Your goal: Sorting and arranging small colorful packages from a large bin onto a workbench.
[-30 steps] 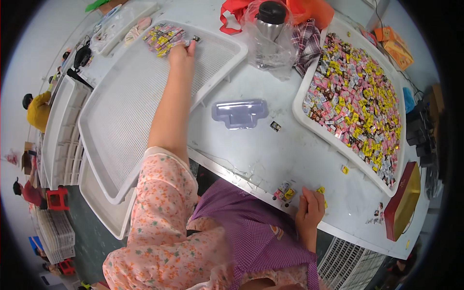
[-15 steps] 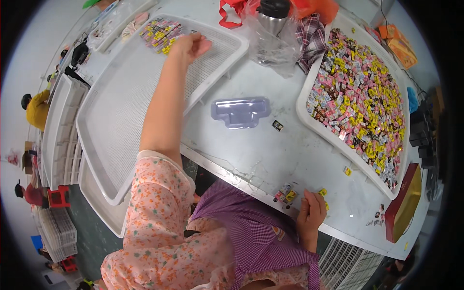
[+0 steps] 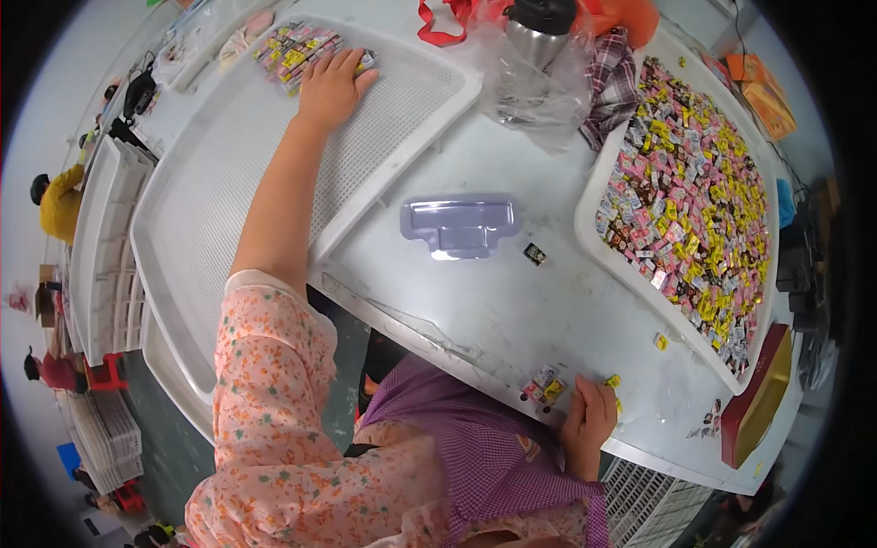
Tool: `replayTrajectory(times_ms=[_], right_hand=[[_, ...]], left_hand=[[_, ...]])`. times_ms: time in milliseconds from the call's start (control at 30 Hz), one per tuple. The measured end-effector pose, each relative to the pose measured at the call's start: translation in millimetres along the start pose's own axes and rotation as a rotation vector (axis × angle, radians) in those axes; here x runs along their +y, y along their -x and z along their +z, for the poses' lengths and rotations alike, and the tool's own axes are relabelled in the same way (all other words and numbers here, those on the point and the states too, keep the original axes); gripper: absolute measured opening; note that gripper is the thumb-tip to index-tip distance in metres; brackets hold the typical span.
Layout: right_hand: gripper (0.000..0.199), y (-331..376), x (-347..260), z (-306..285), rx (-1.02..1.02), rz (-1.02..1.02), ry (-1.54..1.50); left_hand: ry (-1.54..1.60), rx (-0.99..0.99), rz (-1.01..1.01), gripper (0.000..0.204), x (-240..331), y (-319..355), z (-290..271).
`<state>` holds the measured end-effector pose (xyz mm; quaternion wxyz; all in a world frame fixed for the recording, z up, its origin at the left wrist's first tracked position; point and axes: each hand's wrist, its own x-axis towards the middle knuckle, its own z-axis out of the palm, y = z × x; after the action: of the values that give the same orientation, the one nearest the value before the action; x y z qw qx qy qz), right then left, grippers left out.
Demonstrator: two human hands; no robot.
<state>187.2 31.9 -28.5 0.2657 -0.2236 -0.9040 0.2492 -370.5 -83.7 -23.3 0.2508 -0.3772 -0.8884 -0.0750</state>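
Colourful small packets (image 3: 294,47) lie under the left hand (image 3: 329,87), fingers (image 3: 340,62) together and flat.

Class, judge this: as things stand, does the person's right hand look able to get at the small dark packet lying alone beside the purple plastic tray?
Probably yes: bare table separates the right hand from the dark packet.

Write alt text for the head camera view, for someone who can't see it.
A person's left hand presses on a cluster of small wrapped candies at the far end of a white perforated tray. The right hand rests at the table edge beside a few candies.
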Motion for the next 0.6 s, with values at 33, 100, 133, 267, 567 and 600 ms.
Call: replayTrajectory(times_ms=[33,100,133,267,567,600], right_hand=[[0.019,-0.1,0.1,0.3,0.002,0.007,0.0],[0.018,-0.9,-0.9,-0.6,-0.015,0.013,-0.002],[0.018,-1.0,-1.2,-1.1,-0.024,0.021,-0.004],[0.018,-1.1,0.0,-0.4,-0.023,0.013,0.002],[0.018,-1.1,1.0,-1.1,-0.017,0.001,0.001],[0.018,-0.6,1.4,-1.0,-0.014,-0.004,-0.001]], left_hand=[[0.002,-0.004,-0.004,0.058,-0.1,-1.1,1.3],[-0.061,0.021,-0.006,0.055,-1.6,-2.9,2.6],[-0.06,0.016,-0.009,0.055,-1.8,-4.2,3.0],[-0.051,0.007,-0.052,0.054,1.6,-7.2,6.0],[-0.063,-0.03,-0.099,0.054,8.0,-15.6,-2.7],[-0.041,-0.031,-0.096,0.053,6.9,-15.2,-3.9]])
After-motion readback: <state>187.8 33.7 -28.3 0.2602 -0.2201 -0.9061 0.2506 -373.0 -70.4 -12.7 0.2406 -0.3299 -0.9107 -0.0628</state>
